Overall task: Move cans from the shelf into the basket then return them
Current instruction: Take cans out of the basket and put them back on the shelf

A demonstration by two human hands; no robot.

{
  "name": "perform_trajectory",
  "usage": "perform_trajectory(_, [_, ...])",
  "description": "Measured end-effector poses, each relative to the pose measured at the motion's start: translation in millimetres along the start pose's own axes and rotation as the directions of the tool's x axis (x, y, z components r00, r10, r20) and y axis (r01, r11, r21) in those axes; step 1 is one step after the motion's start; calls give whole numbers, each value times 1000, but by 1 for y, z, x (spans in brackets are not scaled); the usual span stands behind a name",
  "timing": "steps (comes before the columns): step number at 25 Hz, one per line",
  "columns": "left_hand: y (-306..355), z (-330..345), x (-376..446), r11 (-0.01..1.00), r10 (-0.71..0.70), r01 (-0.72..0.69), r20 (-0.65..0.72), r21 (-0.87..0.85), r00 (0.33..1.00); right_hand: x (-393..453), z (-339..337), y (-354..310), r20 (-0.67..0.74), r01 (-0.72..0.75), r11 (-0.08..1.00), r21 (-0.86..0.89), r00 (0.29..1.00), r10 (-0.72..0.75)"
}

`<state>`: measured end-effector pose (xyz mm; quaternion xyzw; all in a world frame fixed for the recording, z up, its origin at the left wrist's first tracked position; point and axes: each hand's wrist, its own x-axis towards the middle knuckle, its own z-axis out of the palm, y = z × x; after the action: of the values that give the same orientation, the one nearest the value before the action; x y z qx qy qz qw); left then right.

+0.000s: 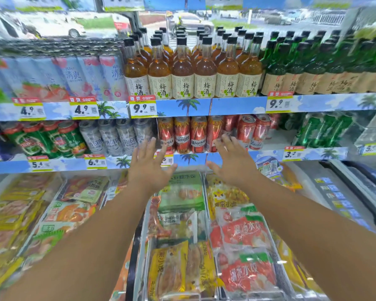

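Note:
Orange-red cans [190,134] stand in a row on the lower shelf [191,158], straight ahead. To their right are red cans [249,131], to their left grey-white cans [115,136] and green-red cans [41,137]. My left hand [149,165] is stretched out with fingers spread, just below and left of the orange-red cans, holding nothing. My right hand [231,158] is likewise spread and empty, its fingertips close to the rightmost orange-red can and the red cans. No basket is in view.
The upper shelf holds tall pale cans [74,77], amber bottles [193,70] and green bottles [326,68]. Green cans [321,131] stand at the lower right. Below my arms lies an open freezer chest [343,192] full of frozen food packs [245,235].

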<state>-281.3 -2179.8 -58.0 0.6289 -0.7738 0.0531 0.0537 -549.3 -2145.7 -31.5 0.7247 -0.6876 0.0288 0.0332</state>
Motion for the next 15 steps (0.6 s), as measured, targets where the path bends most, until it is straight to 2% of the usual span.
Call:
perform_trajectory(5, [13,-25,-98,995,-59,64,-66,79,996,-76,-11,-11,-52,99,995,-1,994,-99])
perform_trajectory(8, [17,-38,-163,993,-114,116,-109,10,987,-124,-20,-33,-90,172,984,50,982,-167])
perform_trajectory(11, [13,-57,-230,984,-177,173,-75,-51,981,-167,-29,-64,-88,251,967,52,965,-246])
perform_trajectory(15, [-13,-75,-309,965,-254,259,-102,47,962,-216,-34,-111,-81,321,942,101,946,-314])
